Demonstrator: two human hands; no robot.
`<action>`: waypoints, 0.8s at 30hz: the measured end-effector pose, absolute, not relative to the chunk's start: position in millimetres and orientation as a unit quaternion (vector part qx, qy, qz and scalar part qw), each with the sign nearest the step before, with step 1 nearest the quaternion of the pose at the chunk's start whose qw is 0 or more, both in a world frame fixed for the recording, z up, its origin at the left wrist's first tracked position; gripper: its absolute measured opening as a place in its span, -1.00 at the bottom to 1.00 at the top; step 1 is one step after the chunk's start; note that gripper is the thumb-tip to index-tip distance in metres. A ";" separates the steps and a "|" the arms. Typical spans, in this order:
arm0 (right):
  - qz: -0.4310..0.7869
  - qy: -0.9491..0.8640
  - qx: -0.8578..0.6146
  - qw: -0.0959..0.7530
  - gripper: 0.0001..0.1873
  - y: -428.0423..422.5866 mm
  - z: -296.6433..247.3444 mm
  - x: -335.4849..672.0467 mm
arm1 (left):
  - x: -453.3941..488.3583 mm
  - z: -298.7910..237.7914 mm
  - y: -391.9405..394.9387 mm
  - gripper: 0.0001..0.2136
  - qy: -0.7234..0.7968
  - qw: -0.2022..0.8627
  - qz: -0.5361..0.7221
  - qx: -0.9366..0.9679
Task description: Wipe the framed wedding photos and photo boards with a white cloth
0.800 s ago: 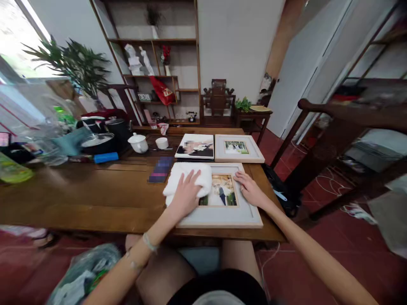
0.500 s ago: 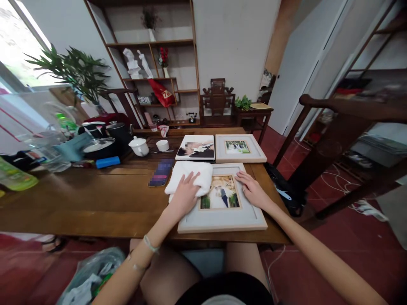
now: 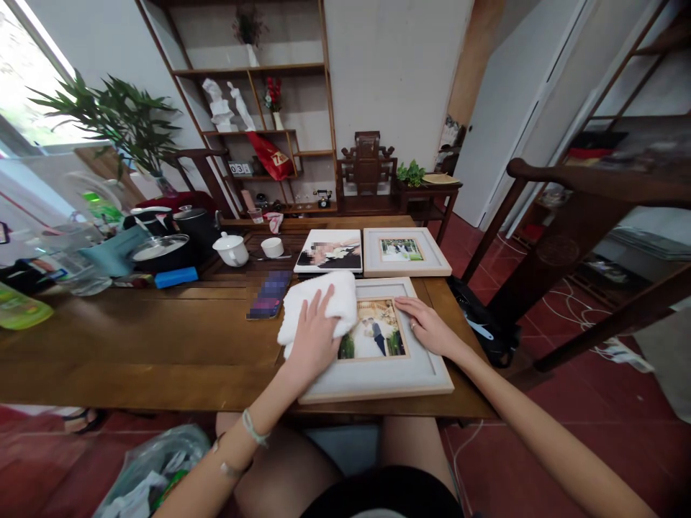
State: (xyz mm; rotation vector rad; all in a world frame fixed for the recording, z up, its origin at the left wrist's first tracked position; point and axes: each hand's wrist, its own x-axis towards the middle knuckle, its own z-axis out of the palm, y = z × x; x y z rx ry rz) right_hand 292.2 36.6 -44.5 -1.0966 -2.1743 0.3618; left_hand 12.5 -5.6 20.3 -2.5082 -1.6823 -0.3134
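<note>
A framed photo with a pale wooden border and a wide light mat lies flat at the table's near edge, showing a couple in the middle. Over its left part rests a folded white towel. My left hand holds this towel from above, fingers stretched across it and thumb at its right side. Part of the frame's left side is hidden beneath cloth and hand. My right hand lies on the frame's right side, fingers extended by the picture's edge, gripping nothing.
Behind the frame lie a second framed photo and a photo panel. A phone is left of the towel. Farther left stand a white lidded cup, a small white bowl and a blue box. A chair stands right.
My left hand and the towel have shifted slightly on the frame, and the left fingers lie closer together. My right hand stays on the frame's right side, its fingers slightly lower.
</note>
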 end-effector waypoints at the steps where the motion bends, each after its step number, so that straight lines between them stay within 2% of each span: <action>1: 0.138 -0.835 -0.416 0.333 -0.33 36.7 -44.6 292.8 | 10.4 18.6 6.1 -0.66 -0.558 0.058 -0.115 -0.820; 5: 0.142 -0.841 -0.410 0.323 -0.34 36.0 -44.8 295.4 | 3.4 18.6 16.4 -0.63 -0.534 0.055 -0.077 -0.840; 10: 0.155 -0.846 -0.409 0.305 -0.33 33.3 -46.6 296.7 | 6.6 24.7 -46.0 -0.76 -0.534 0.043 -0.017 -0.844; 14: 0.148 -0.851 -0.401 0.305 -0.37 31.0 -46.9 295.9 | 10.6 25.6 -80.4 -0.81 -0.528 0.040 -0.035 -0.847; 20: 0.144 -0.855 -0.388 0.314 -0.53 30.6 -43.6 294.5 | 8.4 14.2 -21.7 -0.71 -0.533 0.061 -0.120 -0.835; 24: 0.143 -0.838 -0.400 0.342 -0.59 30.2 -43.5 291.1 | 3.1 10.4 14.7 -0.71 -0.533 0.077 -0.133 -0.832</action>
